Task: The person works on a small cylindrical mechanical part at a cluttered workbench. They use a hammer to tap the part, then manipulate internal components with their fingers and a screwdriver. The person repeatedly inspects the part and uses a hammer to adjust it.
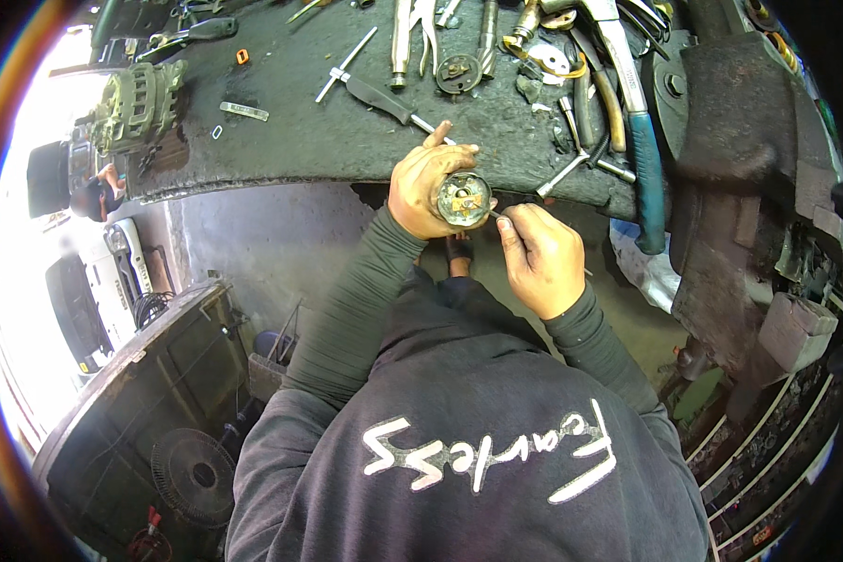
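My left hand point(419, 194) is wrapped round a round metal part point(464, 199), its open face turned up and a brass-coloured piece showing inside. The part is held at the bench's front edge. My right hand point(545, 258) is closed on a thin metal tool point(496, 214), whose tip reaches the near right side of the round part. Most of the tool's shaft is hidden by my fingers, so its kind cannot be told. Just beyond my left hand lies a screwdriver point(380, 99) with a dark handle.
On the dark workbench point(290, 140) lie an alternator point(140, 108), a teal-handled hammer point(646, 178) overhanging the front edge, pliers point(607, 98), a Y-shaped socket wrench point(583, 155) and a round metal cap point(459, 73). A fan point(194, 476) stands at lower left.
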`<state>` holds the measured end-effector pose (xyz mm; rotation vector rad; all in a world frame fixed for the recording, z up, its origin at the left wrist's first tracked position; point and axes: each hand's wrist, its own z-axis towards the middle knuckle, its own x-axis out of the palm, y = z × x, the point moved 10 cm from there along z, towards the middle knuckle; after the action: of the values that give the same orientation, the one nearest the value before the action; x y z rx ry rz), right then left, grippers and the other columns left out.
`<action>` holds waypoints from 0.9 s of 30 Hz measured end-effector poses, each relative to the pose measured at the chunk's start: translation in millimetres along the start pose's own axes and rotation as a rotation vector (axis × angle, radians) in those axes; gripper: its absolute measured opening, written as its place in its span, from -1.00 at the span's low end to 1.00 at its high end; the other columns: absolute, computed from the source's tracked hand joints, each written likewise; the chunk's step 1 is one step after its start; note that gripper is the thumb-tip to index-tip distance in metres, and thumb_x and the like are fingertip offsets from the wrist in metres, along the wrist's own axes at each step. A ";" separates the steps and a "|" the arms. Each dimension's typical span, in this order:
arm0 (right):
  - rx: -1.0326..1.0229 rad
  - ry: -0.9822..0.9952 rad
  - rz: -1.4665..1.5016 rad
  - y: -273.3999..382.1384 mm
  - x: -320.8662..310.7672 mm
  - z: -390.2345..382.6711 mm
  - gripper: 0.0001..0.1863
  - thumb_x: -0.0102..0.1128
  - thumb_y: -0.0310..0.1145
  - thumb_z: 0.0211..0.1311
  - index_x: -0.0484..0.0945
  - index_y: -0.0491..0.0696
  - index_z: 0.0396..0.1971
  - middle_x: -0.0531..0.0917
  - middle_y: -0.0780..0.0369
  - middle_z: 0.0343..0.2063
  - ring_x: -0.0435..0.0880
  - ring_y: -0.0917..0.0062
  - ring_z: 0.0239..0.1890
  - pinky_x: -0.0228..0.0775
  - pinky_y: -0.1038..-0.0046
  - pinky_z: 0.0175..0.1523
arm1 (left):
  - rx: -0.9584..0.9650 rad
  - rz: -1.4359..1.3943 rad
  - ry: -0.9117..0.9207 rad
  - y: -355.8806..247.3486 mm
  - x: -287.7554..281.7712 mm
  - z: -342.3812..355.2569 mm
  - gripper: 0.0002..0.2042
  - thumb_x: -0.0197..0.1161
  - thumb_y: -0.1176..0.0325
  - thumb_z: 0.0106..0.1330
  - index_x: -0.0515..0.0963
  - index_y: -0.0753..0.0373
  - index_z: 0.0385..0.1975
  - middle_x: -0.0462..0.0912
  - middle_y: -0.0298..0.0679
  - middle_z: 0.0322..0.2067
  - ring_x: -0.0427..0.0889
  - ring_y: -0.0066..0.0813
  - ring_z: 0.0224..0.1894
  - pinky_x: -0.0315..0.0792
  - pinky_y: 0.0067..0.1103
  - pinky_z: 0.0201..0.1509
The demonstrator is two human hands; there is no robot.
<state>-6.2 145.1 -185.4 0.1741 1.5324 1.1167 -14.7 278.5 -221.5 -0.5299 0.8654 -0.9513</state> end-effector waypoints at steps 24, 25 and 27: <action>-0.099 0.125 -0.146 15.0 1.1 6.9 -0.91 0.26 -0.46 0.06 0.54 -0.11 -0.44 0.52 0.17 -0.58 0.57 0.27 -0.52 0.40 0.33 -0.42 | -0.014 0.011 0.002 0.7 -2.3 0.2 -0.54 0.59 0.28 -0.21 0.50 0.25 -0.32 0.65 -0.24 -0.36 0.70 -0.28 -0.14 0.32 -0.16 0.29; -0.075 0.112 -0.108 11.5 -2.7 4.3 -0.89 0.24 -0.39 0.09 0.49 -0.05 -0.52 0.50 0.21 -0.61 0.57 0.29 -0.54 0.41 0.32 -0.45 | -0.013 0.026 0.007 0.4 -2.5 0.7 -0.54 0.59 0.28 -0.22 0.50 0.24 -0.32 0.65 -0.25 -0.37 0.70 -0.28 -0.14 0.32 -0.16 0.28; -0.035 0.101 -0.064 9.4 -6.6 0.9 -0.89 0.23 -0.41 0.11 0.49 -0.06 -0.52 0.51 0.20 -0.60 0.58 0.28 -0.53 0.40 0.31 -0.45 | -0.009 0.051 0.021 -0.2 -1.7 1.8 -0.54 0.59 0.29 -0.22 0.50 0.24 -0.33 0.65 -0.26 -0.38 0.70 -0.30 -0.15 0.33 -0.16 0.28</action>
<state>-7.7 146.3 -174.1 0.0451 1.5962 1.1147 -13.8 279.9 -219.7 -0.5040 0.8986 -0.9085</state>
